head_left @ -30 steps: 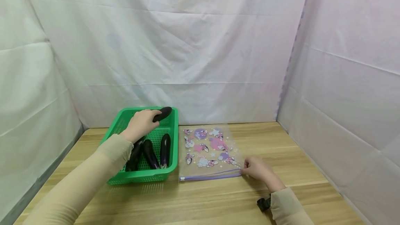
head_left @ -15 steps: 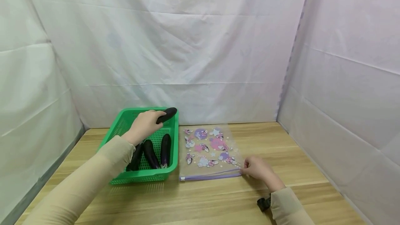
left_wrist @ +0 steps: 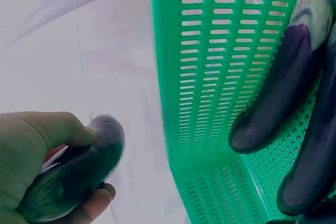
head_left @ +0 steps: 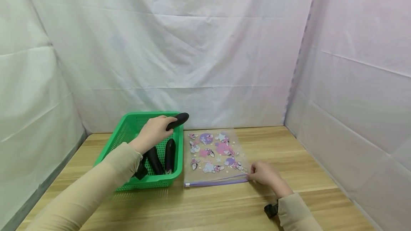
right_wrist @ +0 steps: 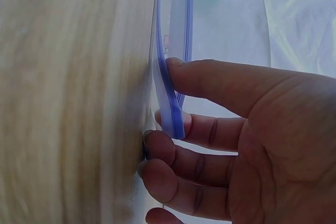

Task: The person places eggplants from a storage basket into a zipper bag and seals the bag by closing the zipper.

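Observation:
The left hand (head_left: pixel 154 132) grips a dark eggplant (head_left: pixel 178 121) above the back right of the green basket (head_left: pixel 182 152); thumb and fingers wrap round it in the left wrist view (left_wrist: pixel 79 174). Other eggplants (head_left: pixel 170 155) lie in the basket, partly covered by the arm. Right of the basket a clear printed zip bag (head_left: pixel 210 158) lies flat, its purple zip edge toward the front. The right hand (head_left: pixel 265 174) pinches the bag's front right corner; in the right wrist view thumb and index finger hold the purple strip (right_wrist: pixel 167 85).
A wooden table (head_left: pixel 205 206) carries everything. White cloth walls (head_left: pixel 205 45) stand behind it and on both sides. A white slider (head_left: pixel 187 184) sits at the left end of the bag's zip. Both wrists wear a small black device (head_left: pixel 271 210).
The left hand has moved right with the eggplant, whose tip now reaches past the basket's right rim. The right hand and the bag have stayed in place.

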`<control>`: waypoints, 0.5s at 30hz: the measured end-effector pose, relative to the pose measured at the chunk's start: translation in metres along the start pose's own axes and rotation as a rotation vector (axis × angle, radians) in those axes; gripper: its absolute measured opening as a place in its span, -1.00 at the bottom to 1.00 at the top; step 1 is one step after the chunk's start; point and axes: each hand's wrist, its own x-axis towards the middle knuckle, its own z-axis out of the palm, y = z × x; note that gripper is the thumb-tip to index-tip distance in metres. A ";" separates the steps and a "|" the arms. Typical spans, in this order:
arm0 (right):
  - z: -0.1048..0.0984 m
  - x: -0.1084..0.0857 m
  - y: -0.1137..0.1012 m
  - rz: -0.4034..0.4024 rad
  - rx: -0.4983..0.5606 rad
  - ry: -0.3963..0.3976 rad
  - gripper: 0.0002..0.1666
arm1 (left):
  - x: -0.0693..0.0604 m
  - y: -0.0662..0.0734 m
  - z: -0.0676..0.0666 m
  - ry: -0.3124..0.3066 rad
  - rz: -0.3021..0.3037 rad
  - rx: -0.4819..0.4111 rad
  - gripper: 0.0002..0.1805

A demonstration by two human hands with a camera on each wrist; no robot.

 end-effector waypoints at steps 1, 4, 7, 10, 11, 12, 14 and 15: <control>0.000 0.000 0.000 0.000 -0.002 0.001 -0.63 | 0.000 0.001 0.000 0.001 0.004 -0.001 -0.56; 0.000 0.001 0.000 -0.002 -0.006 0.004 -0.62 | -0.001 0.003 0.001 0.007 0.005 -0.008 -0.56; 0.001 0.001 0.001 -0.001 -0.002 0.003 -0.63 | -0.002 0.003 0.003 0.008 0.011 -0.015 -0.56; 0.001 0.001 0.002 0.006 0.009 -0.002 -0.64 | -0.002 0.004 0.005 0.005 0.009 -0.024 -0.56; 0.001 0.001 0.002 0.007 0.012 -0.004 -0.65 | -0.003 0.005 0.006 0.004 0.010 -0.024 -0.56; 0.002 0.001 0.002 0.009 0.015 -0.007 -0.65 | -0.003 0.005 0.007 0.005 0.011 -0.025 -0.56; 0.002 0.001 0.002 0.009 0.017 -0.008 -0.66 | -0.003 0.006 0.008 0.006 0.010 -0.027 -0.56; 0.002 0.001 0.002 0.010 0.014 -0.007 -0.66 | -0.003 0.006 0.009 0.007 0.011 -0.027 -0.56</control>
